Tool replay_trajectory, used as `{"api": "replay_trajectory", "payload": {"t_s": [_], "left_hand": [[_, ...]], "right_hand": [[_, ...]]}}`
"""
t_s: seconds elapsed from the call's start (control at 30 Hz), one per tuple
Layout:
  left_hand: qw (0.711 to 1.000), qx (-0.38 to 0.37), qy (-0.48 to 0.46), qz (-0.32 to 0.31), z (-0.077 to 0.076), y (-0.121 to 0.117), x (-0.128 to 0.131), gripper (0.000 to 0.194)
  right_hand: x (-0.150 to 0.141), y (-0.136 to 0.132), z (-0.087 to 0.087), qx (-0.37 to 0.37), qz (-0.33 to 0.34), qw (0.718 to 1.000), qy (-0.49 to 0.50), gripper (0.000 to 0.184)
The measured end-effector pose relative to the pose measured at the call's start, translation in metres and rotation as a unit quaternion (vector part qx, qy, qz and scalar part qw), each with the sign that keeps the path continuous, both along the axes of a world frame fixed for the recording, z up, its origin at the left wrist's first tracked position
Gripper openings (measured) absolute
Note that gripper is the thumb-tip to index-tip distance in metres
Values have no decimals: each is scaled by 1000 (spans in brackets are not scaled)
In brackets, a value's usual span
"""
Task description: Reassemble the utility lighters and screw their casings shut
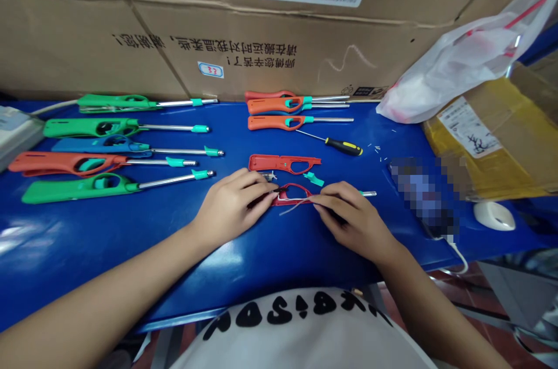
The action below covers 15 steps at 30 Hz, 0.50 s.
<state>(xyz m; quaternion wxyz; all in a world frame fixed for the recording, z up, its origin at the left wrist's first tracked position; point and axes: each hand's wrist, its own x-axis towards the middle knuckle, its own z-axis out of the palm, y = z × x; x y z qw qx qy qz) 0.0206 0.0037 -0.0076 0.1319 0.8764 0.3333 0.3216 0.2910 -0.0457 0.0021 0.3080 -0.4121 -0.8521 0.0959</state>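
In the middle of the table lies a red half shell of a long-necked lighter [300, 187], with a white wire and small dark parts inside it. My left hand [235, 201] covers the shell's handle end, its fingers closed on it. At the other end my right hand [354, 217] pinches a thin grey wire [293, 207], whose free end points left. Beyond my right fingers shows the tip of a metal tube [369, 193]. The matching red half shell [285, 164] lies just behind, near a teal trigger piece [314, 178]. A small metal part [268, 175] sits beside my left fingertips.
Several assembled lighters lie at left, such as a green one [78, 189], and orange ones [274, 122] stand farther back. A screwdriver [344, 146], phone [421, 194], white mouse [494, 215] and taped box [492, 136] are at right. A large carton [196, 20] walls off the back.
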Motion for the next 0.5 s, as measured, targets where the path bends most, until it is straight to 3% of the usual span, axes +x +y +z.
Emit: {"api": "replay_trajectory", "payload": {"t_s": [0.13,0.3,0.5], "left_hand": [[1000,1,-1,-3,0,0,0,16],[1000,0,-3,-10,0,1,-1,17],[1000,4,0,-12,1,2,-2,18]], "right_hand": [[-2,0,3,37,-101,991,78,27],[-6,3,18,48,-195,974,109,12],[-9,23,21,-74,-189,979,-4,15]]}}
